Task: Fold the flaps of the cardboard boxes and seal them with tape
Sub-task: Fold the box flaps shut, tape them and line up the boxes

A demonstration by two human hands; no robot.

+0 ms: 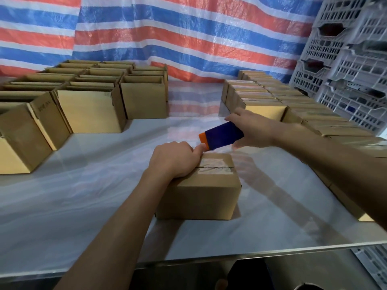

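Observation:
A small closed cardboard box (pixel 201 195) stands in the middle of the table, with a strip of clear tape (pixel 215 167) along its top seam. My left hand (pixel 176 159) rests on the box's top left part, fingers curled, index finger pointing toward the tape dispenser. My right hand (pixel 253 128) grips a blue tape dispenser with an orange end (pixel 222 137), held just above the box's far edge.
Several open-flapped boxes (pixel 92 109) stand in rows at the left. Rows of closed, taped boxes (pixel 272 101) line the right side. Grey plastic crates (pixel 345 70) are stacked at far right. A striped tarp (pixel 167 34) hangs behind the shiny table (pixel 94 206).

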